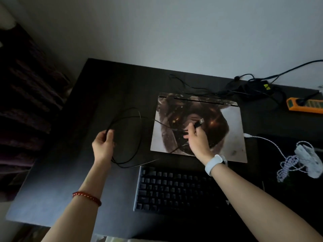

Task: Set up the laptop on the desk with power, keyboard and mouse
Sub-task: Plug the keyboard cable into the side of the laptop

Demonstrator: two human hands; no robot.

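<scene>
Nearest, low centre, sits the keyboard [176,191]; above it, left hand [103,145] grips looped black cable [130,137], right hand [196,138] pinches its plug [199,123] over the closed laptop [230,123].

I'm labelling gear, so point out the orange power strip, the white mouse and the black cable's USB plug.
Orange power strip [307,105], head view, top face.
White mouse [309,160], head view, its back.
Black cable's USB plug [201,121], head view, metal tip.

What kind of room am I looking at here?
Probably a home desk or study corner: a dark desk against a plain wall holds a closed laptop with a picture-printed lid, a dark keyboard and an orange power strip.
</scene>
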